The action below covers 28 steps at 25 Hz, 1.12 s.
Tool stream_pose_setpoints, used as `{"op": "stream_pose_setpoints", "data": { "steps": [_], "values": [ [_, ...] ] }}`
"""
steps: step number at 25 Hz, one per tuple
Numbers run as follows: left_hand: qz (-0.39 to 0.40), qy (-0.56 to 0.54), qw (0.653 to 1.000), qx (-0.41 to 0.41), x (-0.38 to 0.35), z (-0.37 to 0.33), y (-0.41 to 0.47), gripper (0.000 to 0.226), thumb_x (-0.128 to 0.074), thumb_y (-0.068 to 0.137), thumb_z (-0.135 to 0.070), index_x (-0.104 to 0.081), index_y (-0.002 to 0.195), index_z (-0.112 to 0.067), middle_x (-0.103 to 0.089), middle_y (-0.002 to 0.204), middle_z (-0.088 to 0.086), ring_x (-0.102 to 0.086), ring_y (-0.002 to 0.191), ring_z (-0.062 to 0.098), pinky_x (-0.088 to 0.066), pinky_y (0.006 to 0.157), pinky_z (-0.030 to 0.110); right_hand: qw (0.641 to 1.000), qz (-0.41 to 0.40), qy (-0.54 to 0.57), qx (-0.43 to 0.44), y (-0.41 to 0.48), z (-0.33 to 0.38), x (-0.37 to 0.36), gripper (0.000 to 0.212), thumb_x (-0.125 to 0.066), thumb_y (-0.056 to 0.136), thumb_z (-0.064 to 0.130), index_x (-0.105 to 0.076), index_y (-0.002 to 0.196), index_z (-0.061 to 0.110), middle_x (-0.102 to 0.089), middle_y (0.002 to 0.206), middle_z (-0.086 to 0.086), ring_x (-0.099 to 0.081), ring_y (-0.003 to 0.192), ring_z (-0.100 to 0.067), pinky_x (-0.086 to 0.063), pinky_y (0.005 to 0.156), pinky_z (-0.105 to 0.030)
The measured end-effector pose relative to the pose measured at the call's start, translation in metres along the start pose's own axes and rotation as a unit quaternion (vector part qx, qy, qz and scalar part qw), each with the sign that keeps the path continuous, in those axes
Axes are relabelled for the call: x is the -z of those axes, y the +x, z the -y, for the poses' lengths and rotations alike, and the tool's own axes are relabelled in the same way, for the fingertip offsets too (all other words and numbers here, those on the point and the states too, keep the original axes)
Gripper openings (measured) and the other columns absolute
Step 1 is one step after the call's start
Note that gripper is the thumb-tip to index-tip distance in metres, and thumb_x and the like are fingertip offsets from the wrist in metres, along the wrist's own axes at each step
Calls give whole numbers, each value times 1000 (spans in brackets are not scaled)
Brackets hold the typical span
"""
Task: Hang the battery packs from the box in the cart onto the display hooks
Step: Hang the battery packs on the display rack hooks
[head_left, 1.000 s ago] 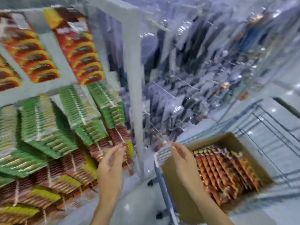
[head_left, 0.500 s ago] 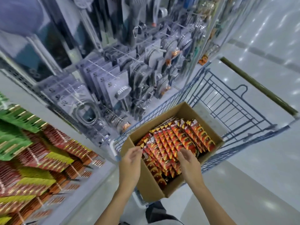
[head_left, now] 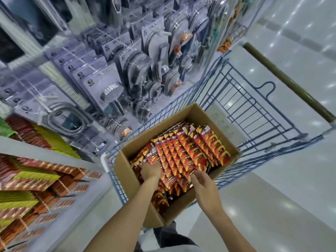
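Observation:
An open cardboard box (head_left: 127, 179) sits in a blue wire cart (head_left: 258, 106) and is packed with rows of red and orange battery packs (head_left: 192, 151). My left hand (head_left: 151, 171) is down in the near left part of the box, its fingers curled into the packs there. Close beside it, my right hand (head_left: 204, 181) reaches in from the near side, and its fairly straight fingers touch the edges of the packs. The display (head_left: 32, 180) at the lower left carries hanging red and yellow-green packs.
Shelving behind the cart holds clear blister packs of shower heads and hoses (head_left: 111, 91). The cart's dark handle bar (head_left: 291, 84) runs along the right. Shiny pale floor (head_left: 281, 197) lies to the right and in front.
My view has swung from the display down to the cart. Both hands have come from in front of the display down into the box and now lie on the packs.

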<state>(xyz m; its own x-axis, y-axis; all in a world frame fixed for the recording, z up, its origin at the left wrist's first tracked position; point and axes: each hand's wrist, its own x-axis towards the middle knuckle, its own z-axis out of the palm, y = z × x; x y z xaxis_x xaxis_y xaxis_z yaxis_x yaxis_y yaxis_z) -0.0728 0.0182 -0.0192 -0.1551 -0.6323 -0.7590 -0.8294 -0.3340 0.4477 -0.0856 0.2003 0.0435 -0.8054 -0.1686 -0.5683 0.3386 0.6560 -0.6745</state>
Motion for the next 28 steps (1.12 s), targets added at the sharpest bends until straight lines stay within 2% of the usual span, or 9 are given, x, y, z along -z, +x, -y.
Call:
{"op": "stream_pose_setpoints", "data": {
  "steps": [3,6,12,16,20,22,24,26,28],
  "values": [
    [-13,-9,1000,27,-13,-8,8,64,-66,102,-25,-39,153,2,-50,152,22,-52,137,40,-47,108,45,1000,5,-7,0,1,-5,2,33,-54,104,41,-62,130,22,-66,122,10,-60,113,-11,-45,93,-27],
    [-42,4,999,34,-20,-10,16,65,-72,98,-22,-42,151,1,-54,148,23,-55,134,40,-50,105,49,1000,1,-6,-6,1,-7,5,30,-55,104,41,-63,128,26,-66,120,12,-61,113,-9,-45,91,-24],
    [-68,-27,997,4,-7,2,11,36,-73,96,-13,-61,126,3,-65,130,16,-62,121,35,-50,100,45,1000,1,-8,-22,7,-5,8,28,-54,104,38,-61,129,27,-65,120,11,-60,113,-11,-43,88,-23],
    [-84,-36,990,-108,9,14,-3,15,-67,101,-18,-53,107,-16,-61,101,0,-66,108,29,-51,96,43,999,7,-14,-40,24,5,6,38,-53,106,35,-55,139,17,-62,126,6,-56,111,-12,-43,93,-27],
    [-30,-59,972,-224,25,27,-31,13,-56,106,-28,-58,119,-24,-65,104,-13,-70,104,17,-62,89,45,994,-13,-32,-107,64,12,2,43,-54,104,35,-54,138,8,-63,127,-5,-55,104,-18,-44,91,-32],
    [4,-75,968,-239,40,33,-41,24,-56,106,-31,-59,129,-25,-68,114,-11,-72,102,12,-64,85,44,983,-24,35,-179,89,14,-2,41,-57,100,31,-59,128,1,-65,114,-9,-58,94,-22,-50,88,-37],
    [50,-99,965,-236,56,36,-51,26,-58,105,-31,-59,130,-27,-71,116,-7,-76,94,13,-66,76,40,955,-30,139,-260,111,19,-4,40,-63,96,28,-61,126,1,-59,108,-9,-60,101,-28,-54,92,-39],
    [87,-131,962,-223,72,37,-60,22,-61,103,-26,-63,125,-26,-74,110,-5,-78,88,14,-65,67,31,938,-40,174,-297,131,16,-10,51,-72,88,37,-56,124,5,-56,117,-11,-57,110,-32,-54,97,-43],
    [102,-153,959,-214,84,37,-65,19,-65,100,-24,-66,119,-23,-77,107,-2,-79,85,15,-63,65,28,931,-62,166,-319,146,11,-17,81,-77,77,51,-49,137,4,-54,128,-15,-55,115,-36,-53,100,-49]
  ]
}}
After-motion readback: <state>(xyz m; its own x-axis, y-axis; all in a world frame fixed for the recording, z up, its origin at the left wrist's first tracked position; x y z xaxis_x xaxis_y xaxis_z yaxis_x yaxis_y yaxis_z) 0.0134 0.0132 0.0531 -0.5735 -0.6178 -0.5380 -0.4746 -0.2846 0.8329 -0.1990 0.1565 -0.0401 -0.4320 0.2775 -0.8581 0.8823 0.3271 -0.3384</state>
